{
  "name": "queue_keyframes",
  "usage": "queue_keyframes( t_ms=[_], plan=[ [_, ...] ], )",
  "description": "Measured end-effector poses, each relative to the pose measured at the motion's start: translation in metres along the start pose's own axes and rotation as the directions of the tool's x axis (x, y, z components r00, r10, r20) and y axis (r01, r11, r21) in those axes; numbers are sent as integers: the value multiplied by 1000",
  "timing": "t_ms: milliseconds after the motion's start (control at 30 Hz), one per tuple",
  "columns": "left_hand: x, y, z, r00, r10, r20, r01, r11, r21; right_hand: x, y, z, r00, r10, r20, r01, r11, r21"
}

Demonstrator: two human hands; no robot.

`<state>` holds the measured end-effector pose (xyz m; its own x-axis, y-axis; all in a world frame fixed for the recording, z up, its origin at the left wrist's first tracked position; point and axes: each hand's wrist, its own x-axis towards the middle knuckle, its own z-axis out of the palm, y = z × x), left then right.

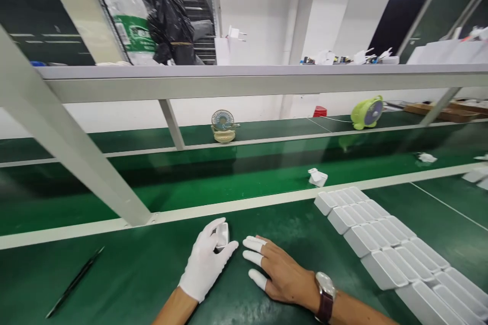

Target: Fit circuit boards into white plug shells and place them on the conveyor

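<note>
My left hand (206, 258), in a white glove, grips a small white rectangular plastic casing (222, 235) between thumb and fingers, just above or on the green work surface. Part of the casing is hidden by the fingers. To its right is my right hand (280, 275), palm down with fingers stretched out and apart, holding nothing. White finger cots cover several of its fingertips, and a watch (326, 292) is on the wrist. Rows of similar white casings (385, 244) lie packed side by side to the right of my right hand.
A black pen-like tool (75, 282) lies at left. Beyond a pale rail, a green conveyor belt (244, 185) carries a white piece (317, 177). A slanted metal post (102, 183) supports the overhead shelf (244, 84). Two small fans, one beige (223, 124), one green (366, 112), stand behind.
</note>
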<state>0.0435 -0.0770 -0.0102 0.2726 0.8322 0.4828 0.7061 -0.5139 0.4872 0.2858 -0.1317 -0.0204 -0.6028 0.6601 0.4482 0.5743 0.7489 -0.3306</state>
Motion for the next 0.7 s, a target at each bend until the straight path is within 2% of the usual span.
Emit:
queue_keyframes(
  t_ms=[233, 433, 700],
  plan=[
    [4, -4, -2, 1000, 19, 23, -20, 999, 29, 7, 3, -6, 997, 16, 81, -15, 1000, -21],
    [4, -7, -2, 999, 35, 34, -35, 999, 13, 7, 5, -4, 997, 35, 75, -36, 999, 10],
    [8, -5, -2, 998, 60, 3, -60, 998, 32, 6, 4, -2, 999, 18, 41, -16, 999, -40]
  ],
)
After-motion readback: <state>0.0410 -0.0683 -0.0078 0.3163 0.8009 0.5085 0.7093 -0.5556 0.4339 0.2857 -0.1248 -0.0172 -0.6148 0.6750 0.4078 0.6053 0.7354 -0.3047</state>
